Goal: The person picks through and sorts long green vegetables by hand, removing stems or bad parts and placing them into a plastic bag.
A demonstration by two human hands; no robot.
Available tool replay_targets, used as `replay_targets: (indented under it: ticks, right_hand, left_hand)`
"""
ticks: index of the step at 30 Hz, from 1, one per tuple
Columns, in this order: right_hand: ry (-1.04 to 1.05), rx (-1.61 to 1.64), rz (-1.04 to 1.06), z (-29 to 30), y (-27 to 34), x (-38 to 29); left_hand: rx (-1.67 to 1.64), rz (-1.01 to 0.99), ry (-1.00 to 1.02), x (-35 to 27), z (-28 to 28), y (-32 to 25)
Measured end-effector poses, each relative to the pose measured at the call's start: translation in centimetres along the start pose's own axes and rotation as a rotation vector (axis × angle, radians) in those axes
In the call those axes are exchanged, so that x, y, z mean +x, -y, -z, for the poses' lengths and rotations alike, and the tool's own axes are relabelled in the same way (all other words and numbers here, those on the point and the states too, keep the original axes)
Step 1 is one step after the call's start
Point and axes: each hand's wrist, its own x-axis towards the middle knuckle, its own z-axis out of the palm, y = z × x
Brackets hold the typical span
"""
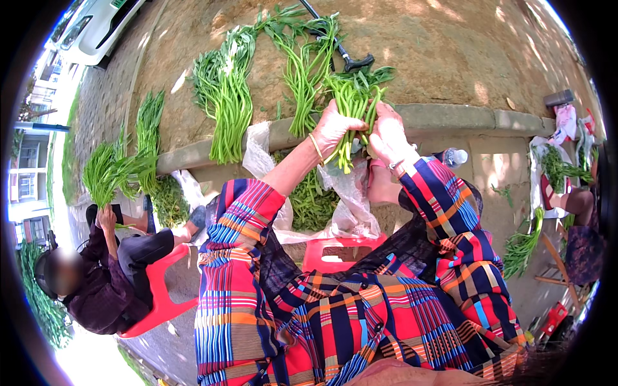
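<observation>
My left hand is closed around a bunch of long-stemmed leafy greens, cut ends towards me and leaves pointing away. On the bunch's right side, the fingers of my right hand pinch some of its stems. Left of my hands, a larger pile of the same greens lies across the curb. Between it and my hands rests a looser pile. Below my forearms, a translucent plastic sheet holds loose leafy trimmings, partly hidden by my left arm.
A black walking cane lies on the dirt beyond the stone curb. Near my right wrist is a plastic bottle. At left, a person on a red plastic stool holds greens. Another person's leg shows at right.
</observation>
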Motion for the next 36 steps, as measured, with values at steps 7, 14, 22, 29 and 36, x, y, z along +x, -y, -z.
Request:
replay_targets:
  ticks: [7, 14, 22, 29, 36]
  right_hand:
    - [0.050, -0.086, -0.009, -0.7, 0.8, -1.1]
    - [0.233, -0.049, -0.228, 1.9, 0.7, 1.2]
    - [0.301, 0.027, -0.308, 2.2, -1.4, 0.8]
    - [0.189, -0.084, -0.286, 2.4, -1.9, 1.0]
    - [0.118, -0.132, -0.282, 1.9, -1.4, 0.6]
  left_hand:
    - [-0.028, 0.036, 0.055, 0.1, 0.6, 0.2]
    - [-0.229, 0.135, 0.084, 0.2, 1.9, 0.5]
    - [-0.197, 0.223, -0.045, 0.2, 3.6, -1.2]
    - [-0.029, 0.201, -0.021, -0.1, 3.2, -0.7]
    - [0.098, 0.191, 0.032, -0.5, 1.8, -0.4]
